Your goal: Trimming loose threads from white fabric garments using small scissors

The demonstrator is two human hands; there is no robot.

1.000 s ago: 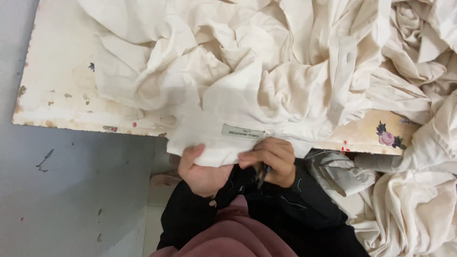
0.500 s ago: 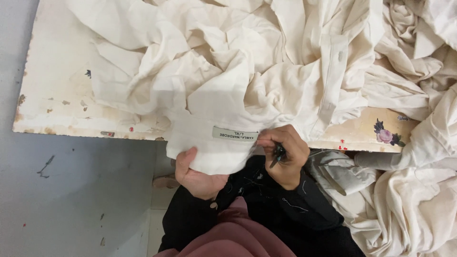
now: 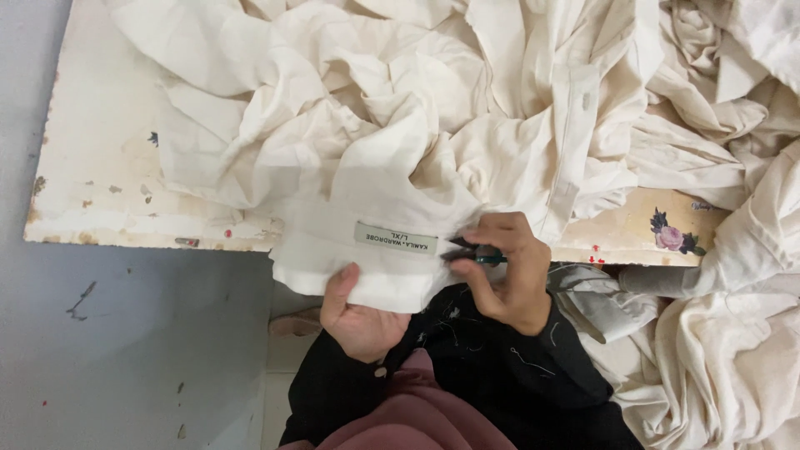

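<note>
Hanging over the near edge of the table (image 3: pixel 108 221), a folded part of the cream garment (image 3: pixel 375 196) lies between both hands, its sewn-in grey label (image 3: pixel 396 237) facing up. The left hand (image 3: pixel 360 312) holds this fold from below, its thumb pressed on top of the cloth just under the label and its other fingers hidden beneath, so they are clamped on the fabric. The right hand (image 3: pixel 504 271) sits just right of the label, fingers closed around small dark snips (image 3: pixel 471 252) whose tips point left and touch the cloth edge beside the label. The rest of the garment is bunched in crumpled folds across the table. More cream cloth (image 3: pixel 733 333) is heaped to the right, off the table edge. A flower sticker (image 3: pixel 671 237) shows on the table's right corner.
</note>
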